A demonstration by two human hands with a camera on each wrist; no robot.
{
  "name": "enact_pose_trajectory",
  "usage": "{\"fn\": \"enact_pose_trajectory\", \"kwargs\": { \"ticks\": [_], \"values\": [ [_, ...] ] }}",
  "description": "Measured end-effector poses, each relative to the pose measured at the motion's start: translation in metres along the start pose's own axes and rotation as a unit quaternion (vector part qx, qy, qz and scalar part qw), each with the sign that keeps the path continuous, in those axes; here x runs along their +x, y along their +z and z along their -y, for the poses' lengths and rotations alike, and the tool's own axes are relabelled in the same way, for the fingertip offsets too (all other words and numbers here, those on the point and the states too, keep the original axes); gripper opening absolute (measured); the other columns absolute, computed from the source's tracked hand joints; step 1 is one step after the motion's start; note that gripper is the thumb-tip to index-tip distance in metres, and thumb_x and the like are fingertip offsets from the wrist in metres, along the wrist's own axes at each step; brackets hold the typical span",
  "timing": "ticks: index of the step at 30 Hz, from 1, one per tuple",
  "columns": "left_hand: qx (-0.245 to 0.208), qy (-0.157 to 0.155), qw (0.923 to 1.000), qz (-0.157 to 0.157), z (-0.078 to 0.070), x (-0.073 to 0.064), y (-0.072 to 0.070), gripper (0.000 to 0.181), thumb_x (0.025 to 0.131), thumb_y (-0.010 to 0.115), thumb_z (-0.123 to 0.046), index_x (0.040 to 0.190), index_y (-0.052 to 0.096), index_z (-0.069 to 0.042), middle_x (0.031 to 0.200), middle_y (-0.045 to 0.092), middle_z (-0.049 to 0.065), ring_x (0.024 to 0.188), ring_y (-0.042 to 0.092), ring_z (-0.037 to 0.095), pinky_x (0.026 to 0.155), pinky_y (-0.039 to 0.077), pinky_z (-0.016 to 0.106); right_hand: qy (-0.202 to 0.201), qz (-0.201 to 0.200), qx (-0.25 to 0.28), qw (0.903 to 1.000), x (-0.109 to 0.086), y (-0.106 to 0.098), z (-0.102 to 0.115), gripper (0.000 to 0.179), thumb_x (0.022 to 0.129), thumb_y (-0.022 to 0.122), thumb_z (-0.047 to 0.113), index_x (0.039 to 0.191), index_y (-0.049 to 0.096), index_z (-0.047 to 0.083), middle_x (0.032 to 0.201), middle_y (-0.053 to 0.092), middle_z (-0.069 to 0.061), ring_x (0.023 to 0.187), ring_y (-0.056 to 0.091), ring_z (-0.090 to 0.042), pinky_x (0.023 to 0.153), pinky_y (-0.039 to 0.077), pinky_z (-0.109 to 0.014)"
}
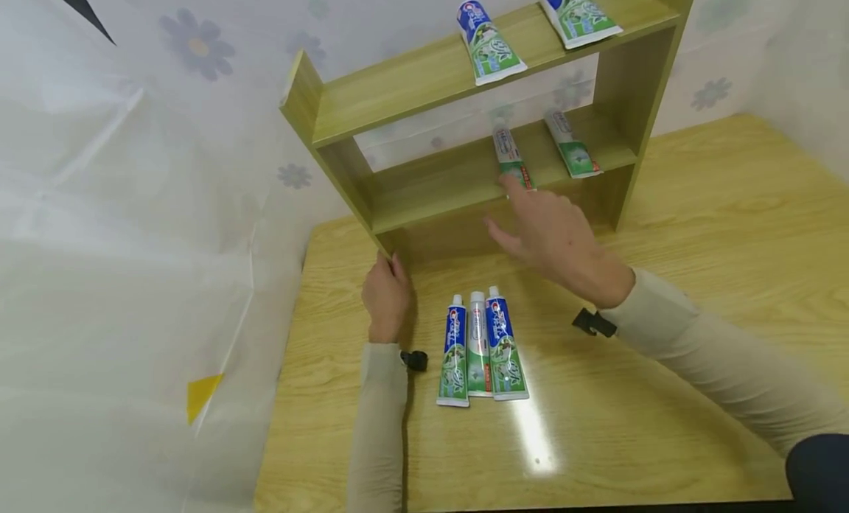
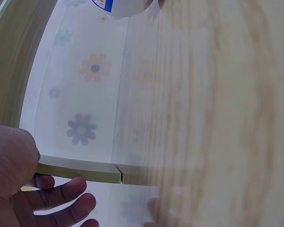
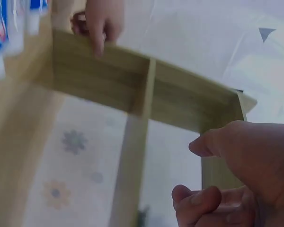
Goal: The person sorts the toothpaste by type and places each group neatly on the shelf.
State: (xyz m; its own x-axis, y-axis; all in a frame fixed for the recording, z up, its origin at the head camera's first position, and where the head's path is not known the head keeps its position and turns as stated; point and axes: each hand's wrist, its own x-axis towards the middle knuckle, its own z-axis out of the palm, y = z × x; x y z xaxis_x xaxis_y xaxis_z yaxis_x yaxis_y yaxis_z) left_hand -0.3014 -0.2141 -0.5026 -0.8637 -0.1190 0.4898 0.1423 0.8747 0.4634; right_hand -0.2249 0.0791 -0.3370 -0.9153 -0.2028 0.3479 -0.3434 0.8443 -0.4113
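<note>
My left hand (image 1: 387,295) grips the lower front corner of the wooden shelf rack (image 1: 418,196), thumb and fingers on either side of its side board. Over the middle shelf's front edge reaches my right hand (image 1: 562,240), index finger extended. Its fingertip overlaps the lower end of a white-and-green toothpaste tube (image 1: 508,148); contact is unclear. Nothing lies between its thumb and curled fingers in the right wrist view. A similar tube (image 1: 572,146) lies to the right. Two blue-and-green tubes, one left (image 1: 489,45) and one right (image 1: 575,13), lie on the top shelf.
On the table (image 1: 597,417) in front of the rack, a white-and-green tube (image 1: 477,351) lies between two blue-and-green tubes, left (image 1: 454,358) and right (image 1: 505,347). Flower-patterned covering (image 1: 252,100) stands behind and to the left.
</note>
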Motion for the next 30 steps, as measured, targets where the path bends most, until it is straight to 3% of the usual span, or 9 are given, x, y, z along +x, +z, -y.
{"fn": "enact_pose_trajectory", "kwargs": {
  "ticks": [4, 10, 14, 21, 30],
  "values": [
    [-0.006, -0.003, 1.0, 0.006, -0.012, -0.002, -0.014, 0.042, 0.118, 0.046, -0.033, 0.091, 0.058, -0.004, 0.071, 0.067, 0.022, 0.062, 0.068, 0.048, 0.054, 0.051, 0.063, 0.011, 0.034, 0.032, 0.9988, -0.021, 0.024, 0.001, 0.059, 0.109, 0.064, 0.033, 0.157, 0.042, 0.004, 0.054, 0.039, 0.003, 0.039, 0.032, -0.011, 0.042, 0.025, -0.023],
    [0.014, -0.005, 0.9999, -0.007, -0.005, -0.003, -0.006, 0.043, 0.117, 0.045, -0.037, 0.089, 0.057, -0.007, 0.07, 0.067, 0.019, 0.061, 0.068, 0.044, 0.051, 0.048, 0.061, 0.015, 0.099, 0.006, 0.995, -0.039, 0.055, 0.004, 0.057, 0.108, 0.065, 0.035, 0.151, 0.048, 0.001, 0.054, 0.04, 0.005, 0.041, 0.031, -0.008, 0.042, 0.023, -0.021],
    [0.003, -0.017, 0.9996, 0.022, -0.015, -0.002, -0.016, 0.038, 0.117, 0.049, -0.03, 0.091, 0.058, -0.003, 0.071, 0.067, 0.021, 0.06, 0.067, 0.043, 0.053, 0.05, 0.059, 0.002, 0.108, -0.011, 0.994, -0.052, 0.074, 0.004, 0.054, 0.107, 0.069, 0.034, 0.144, 0.055, -0.002, 0.054, 0.045, 0.004, 0.042, 0.035, -0.008, 0.042, 0.024, -0.021],
    [0.029, -0.03, 0.9984, 0.039, -0.018, -0.001, -0.017, 0.038, 0.118, 0.048, -0.031, 0.092, 0.057, -0.005, 0.072, 0.068, 0.019, 0.063, 0.069, 0.042, 0.055, 0.052, 0.057, 0.025, 0.147, -0.005, 0.9889, -0.067, 0.096, 0.001, 0.059, 0.105, 0.072, 0.033, 0.143, 0.056, -0.01, 0.065, 0.056, -0.001, 0.05, 0.05, -0.012, 0.044, 0.035, -0.022],
    [0.016, -0.008, 0.9997, 0.015, -0.007, 0.0, -0.009, 0.042, 0.118, 0.044, -0.035, 0.091, 0.057, -0.006, 0.068, 0.064, 0.016, 0.059, 0.067, 0.04, 0.051, 0.05, 0.055, 0.045, 0.183, -0.021, 0.9819, -0.076, 0.109, 0.001, 0.074, 0.101, 0.078, 0.035, 0.144, 0.051, -0.018, 0.088, 0.074, -0.023, 0.066, 0.07, -0.025, 0.053, 0.057, -0.034]
  ]
}}
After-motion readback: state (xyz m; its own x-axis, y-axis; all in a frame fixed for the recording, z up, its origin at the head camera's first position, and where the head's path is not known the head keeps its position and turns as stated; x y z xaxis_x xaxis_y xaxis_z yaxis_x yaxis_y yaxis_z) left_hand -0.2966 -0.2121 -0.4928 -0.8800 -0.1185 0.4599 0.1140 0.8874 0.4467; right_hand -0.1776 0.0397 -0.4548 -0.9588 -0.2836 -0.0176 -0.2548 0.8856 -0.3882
